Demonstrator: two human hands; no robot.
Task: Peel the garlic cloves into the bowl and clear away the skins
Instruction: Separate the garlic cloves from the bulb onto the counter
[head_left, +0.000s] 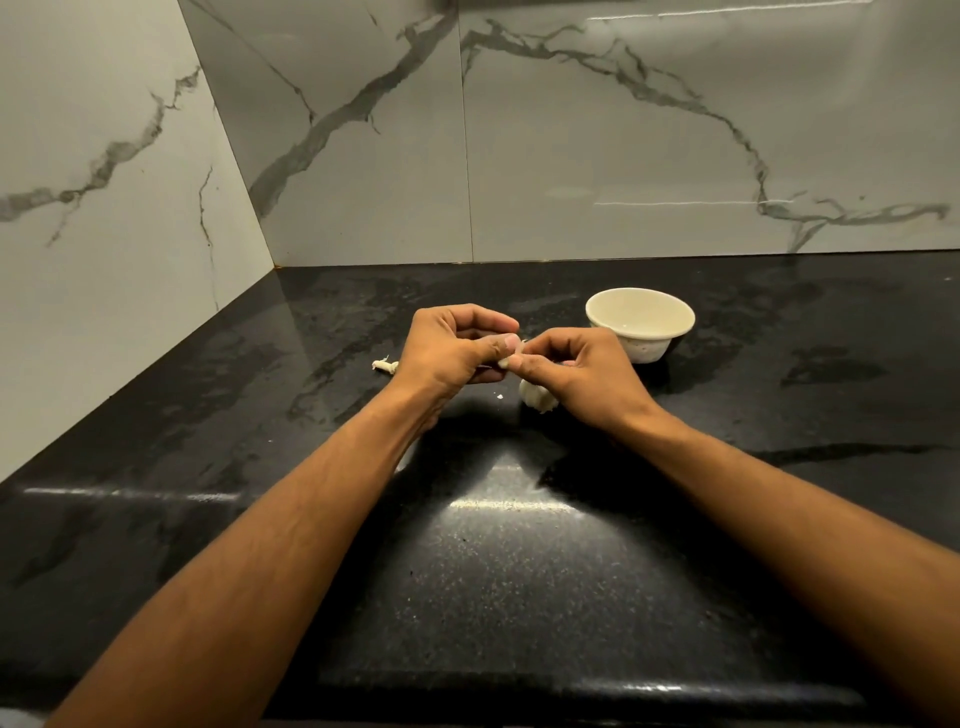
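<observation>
My left hand and my right hand meet above the black counter, and both pinch one small garlic clove between thumbs and fingertips. Most of the clove is hidden by the fingers. Under my right hand lies a pale clump of garlic on the counter. A cream bowl stands just behind and right of my right hand; its inside looks bare. A scrap of garlic skin or stem lies left of my left hand, and a tiny white flake lies between my wrists.
The black speckled counter runs from the front edge back to a marble-patterned wall and a side wall on the left, forming a corner at the back left.
</observation>
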